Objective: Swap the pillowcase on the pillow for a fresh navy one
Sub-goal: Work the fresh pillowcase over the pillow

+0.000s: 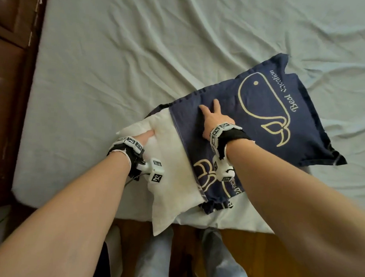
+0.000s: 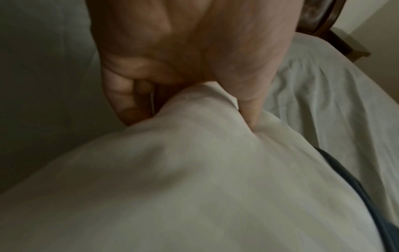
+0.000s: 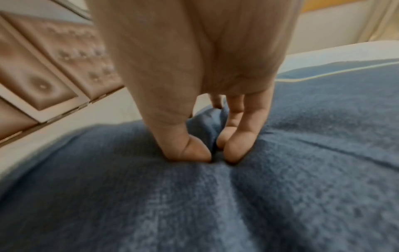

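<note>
Pale bedsheet (image 1: 133,57) carries one white pillow (image 1: 170,170), far end inside one navy pillowcase (image 1: 259,119), near end sticking out. Right hand (image 1: 213,118) on the navy fabric, thumb and fingers (image 3: 239,145) pinching a fold. Left hand (image 1: 145,136) fingers curled, gripping the bare pillow corner.

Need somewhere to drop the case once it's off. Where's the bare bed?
Bare sheet spreads beyond the pillow toward the headboard, and right of the navy case. The near edge is crowded: both hands work there.
</note>
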